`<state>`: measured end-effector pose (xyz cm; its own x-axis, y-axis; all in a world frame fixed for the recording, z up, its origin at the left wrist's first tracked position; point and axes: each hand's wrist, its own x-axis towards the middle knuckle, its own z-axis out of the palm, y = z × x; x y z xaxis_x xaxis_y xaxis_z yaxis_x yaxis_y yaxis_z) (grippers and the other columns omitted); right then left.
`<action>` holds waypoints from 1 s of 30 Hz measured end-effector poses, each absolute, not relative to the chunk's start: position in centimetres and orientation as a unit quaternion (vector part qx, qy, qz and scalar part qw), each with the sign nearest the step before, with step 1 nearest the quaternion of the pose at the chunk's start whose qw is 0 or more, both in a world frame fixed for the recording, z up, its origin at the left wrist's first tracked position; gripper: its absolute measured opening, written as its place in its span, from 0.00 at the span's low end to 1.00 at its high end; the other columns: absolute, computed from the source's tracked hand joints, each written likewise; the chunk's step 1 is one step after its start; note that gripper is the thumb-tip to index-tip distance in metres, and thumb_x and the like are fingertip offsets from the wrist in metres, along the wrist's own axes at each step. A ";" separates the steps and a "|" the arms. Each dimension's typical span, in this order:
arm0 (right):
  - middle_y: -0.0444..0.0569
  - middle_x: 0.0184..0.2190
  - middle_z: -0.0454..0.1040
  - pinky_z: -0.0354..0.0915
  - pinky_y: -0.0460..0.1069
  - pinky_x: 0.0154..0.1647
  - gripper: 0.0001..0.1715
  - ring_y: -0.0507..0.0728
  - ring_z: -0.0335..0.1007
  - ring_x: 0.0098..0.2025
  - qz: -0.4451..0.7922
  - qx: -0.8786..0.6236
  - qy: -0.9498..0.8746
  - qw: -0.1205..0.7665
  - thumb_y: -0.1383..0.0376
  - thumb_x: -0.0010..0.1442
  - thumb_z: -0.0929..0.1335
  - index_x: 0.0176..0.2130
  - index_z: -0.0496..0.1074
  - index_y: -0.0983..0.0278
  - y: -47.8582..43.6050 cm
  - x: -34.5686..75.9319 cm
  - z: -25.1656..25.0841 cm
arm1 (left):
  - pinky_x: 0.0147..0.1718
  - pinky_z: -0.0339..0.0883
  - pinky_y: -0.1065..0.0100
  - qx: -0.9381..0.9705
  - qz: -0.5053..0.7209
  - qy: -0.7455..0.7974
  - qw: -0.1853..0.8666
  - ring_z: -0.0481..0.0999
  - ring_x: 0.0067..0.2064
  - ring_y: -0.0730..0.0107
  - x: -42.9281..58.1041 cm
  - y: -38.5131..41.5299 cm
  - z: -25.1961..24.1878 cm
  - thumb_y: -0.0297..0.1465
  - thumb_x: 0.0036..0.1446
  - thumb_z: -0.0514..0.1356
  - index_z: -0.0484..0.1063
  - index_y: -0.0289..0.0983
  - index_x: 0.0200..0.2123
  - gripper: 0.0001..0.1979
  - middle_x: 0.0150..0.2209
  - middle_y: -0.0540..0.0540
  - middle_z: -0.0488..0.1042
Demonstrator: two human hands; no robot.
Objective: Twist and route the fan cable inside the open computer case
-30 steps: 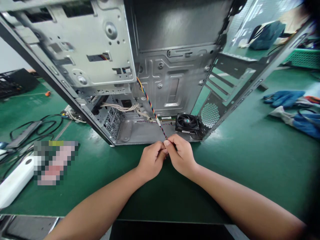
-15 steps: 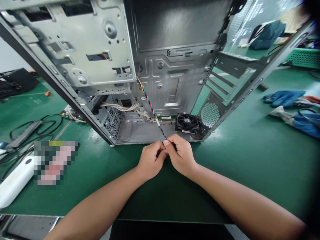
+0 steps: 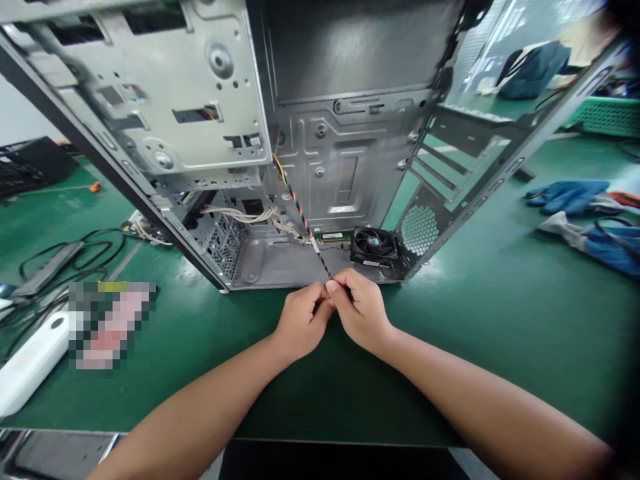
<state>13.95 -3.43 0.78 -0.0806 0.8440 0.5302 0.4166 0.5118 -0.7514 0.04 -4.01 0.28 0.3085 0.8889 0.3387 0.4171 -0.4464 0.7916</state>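
Note:
An open grey metal computer case (image 3: 350, 167) lies on the green table, its inside facing me. A twisted multicoloured cable (image 3: 299, 207) runs from the case's upper bay down to my hands. My left hand (image 3: 300, 320) and my right hand (image 3: 363, 310) meet just in front of the case's near edge, both pinched shut on the cable's end. A small black fan (image 3: 374, 245) sits inside the case just beyond my right hand. A bundle of pale wires (image 3: 245, 215) lies in the case to the left.
Black cables (image 3: 65, 257) and a white device (image 3: 30, 360) lie on the table at the left. Blue gloves and cloth (image 3: 580, 200) are at the right. A green crate (image 3: 605, 115) stands far right. A dark bag (image 3: 533, 70) rests behind the case.

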 end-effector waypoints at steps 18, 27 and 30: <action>0.42 0.22 0.64 0.58 0.47 0.27 0.12 0.50 0.61 0.24 0.220 -0.449 -0.702 0.507 0.66 0.63 0.63 0.27 0.62 0.61 -3.5 13.9 0.7 | 0.27 0.58 0.72 0.751 0.405 0.434 0.289 0.65 0.25 0.76 0.1 -4.0 0.5 0.29 0.60 0.55 0.61 0.37 0.26 0.10 0.23 0.52 0.68; 0.42 0.22 0.65 0.58 0.47 0.27 0.12 0.50 0.61 0.24 0.227 -0.448 -0.701 0.506 0.66 0.63 0.63 0.27 0.62 0.62 -3.4 13.9 0.7 | 0.27 0.58 0.72 0.749 0.403 0.437 0.292 0.65 0.25 0.76 0.1 -4.0 0.4 0.30 0.60 0.55 0.60 0.37 0.25 0.11 0.23 0.52 0.67; 0.42 0.21 0.64 0.58 0.46 0.26 0.13 0.50 0.60 0.24 0.226 -0.449 -0.701 0.506 0.66 0.63 0.63 0.26 0.61 0.61 -3.4 13.9 0.8 | 0.27 0.58 0.72 0.751 0.396 0.441 0.290 0.66 0.25 0.75 0.1 -4.0 0.3 0.30 0.61 0.55 0.61 0.37 0.25 0.11 0.23 0.52 0.68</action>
